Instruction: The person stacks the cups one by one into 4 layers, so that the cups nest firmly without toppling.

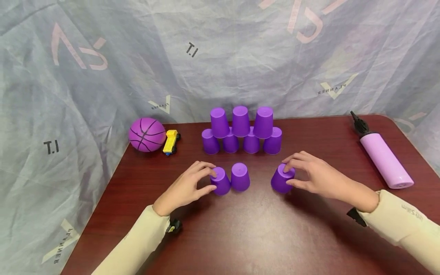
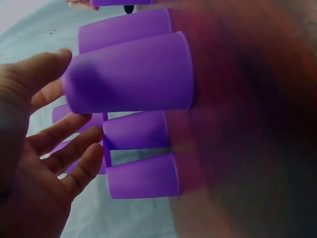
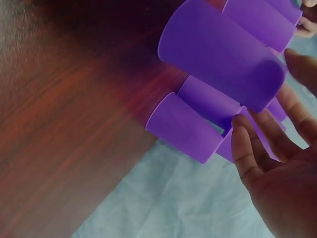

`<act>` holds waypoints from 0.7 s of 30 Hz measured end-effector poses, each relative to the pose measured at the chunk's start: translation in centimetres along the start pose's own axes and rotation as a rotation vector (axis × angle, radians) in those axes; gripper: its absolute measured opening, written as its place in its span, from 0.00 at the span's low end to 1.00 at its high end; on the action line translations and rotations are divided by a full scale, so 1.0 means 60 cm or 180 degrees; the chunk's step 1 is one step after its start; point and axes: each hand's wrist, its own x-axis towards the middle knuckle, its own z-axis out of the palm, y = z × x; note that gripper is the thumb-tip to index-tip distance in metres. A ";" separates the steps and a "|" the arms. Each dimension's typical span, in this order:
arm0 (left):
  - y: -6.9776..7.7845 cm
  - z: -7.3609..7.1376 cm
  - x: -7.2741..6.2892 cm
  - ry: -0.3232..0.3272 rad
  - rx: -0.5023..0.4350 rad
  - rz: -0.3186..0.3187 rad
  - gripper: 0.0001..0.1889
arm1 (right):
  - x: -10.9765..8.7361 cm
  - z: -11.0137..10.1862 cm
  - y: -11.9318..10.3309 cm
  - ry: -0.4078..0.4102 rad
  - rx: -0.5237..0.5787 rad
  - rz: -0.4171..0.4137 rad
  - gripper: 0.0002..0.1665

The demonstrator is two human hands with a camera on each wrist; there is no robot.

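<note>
My left hand [image 1: 187, 187] holds an upside-down purple cup [image 1: 221, 182] near its base between thumb and fingers. In the left wrist view, the thumb [image 2: 52, 64] lies along the near side of that cup [image 2: 131, 74], and the other fingers spread behind it. Just right of it stands another inverted purple cup [image 1: 240, 177], which neither hand touches. Farther right, my right hand [image 1: 314, 173] grips a third inverted cup [image 1: 282, 179] by its upper part. That cup [image 3: 223, 54] leans slightly in the head view. Whether either held cup touches the table cannot be told.
Behind the hands, several inverted purple cups [image 1: 211, 142] form a row, with three more cups [image 1: 241, 121] stacked on top. A purple basketball [image 1: 147, 134] and a yellow toy truck [image 1: 170, 142] sit back left. A pink hand pump [image 1: 386, 159] lies on the right of the table [image 1: 240, 236].
</note>
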 end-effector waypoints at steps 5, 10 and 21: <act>-0.007 0.017 0.001 0.0117 -0.0112 0.0040 0.13 | -0.003 0.004 0.004 0.0013 0.0006 0.0103 0.19; -0.010 0.023 0.005 0.0267 -0.0199 0.0101 0.12 | -0.002 0.004 0.005 0.0026 0.0037 0.0145 0.18; 0.004 -0.116 0.113 0.1290 -0.0147 0.0433 0.11 | 0.124 -0.097 -0.013 0.1067 0.0001 -0.0425 0.17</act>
